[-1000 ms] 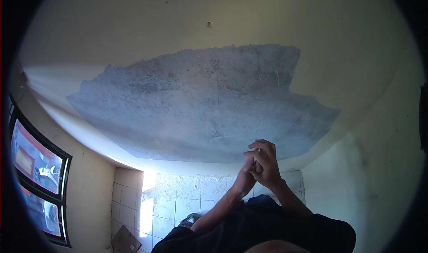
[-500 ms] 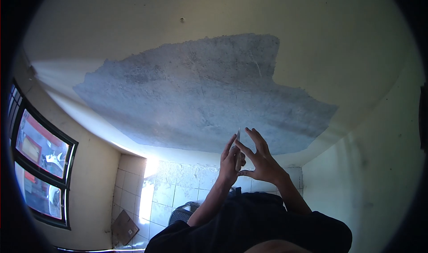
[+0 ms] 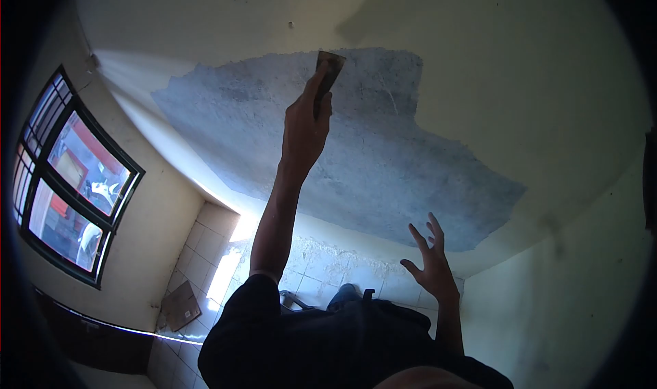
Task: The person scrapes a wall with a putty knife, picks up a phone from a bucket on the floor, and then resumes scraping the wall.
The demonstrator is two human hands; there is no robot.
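Grey bare plaster made up 1 big rough patch in the middle of the ceiling, and the rest around it was pale paint. The left hand was stretched right up on a straight arm, fingers wrapped tight round a scraper. The dark blade sat at the top edge of the patch, right where grey met paint. It looked pressed against the surface, but from that angle I couldn't be sure it was actually touching.

The right hand was way lower and well apart from the tool, holding nothing, with its fingers spread wide and pointing up near the patch's lower edge.

A dark-framed window with several panes was off to the left, pretty bright outside. Below the hands there were pale tiles with a strip of sun on them, and a flat piece of cardboard lay near the wall. A dark sleeve filled the bottom of the view.
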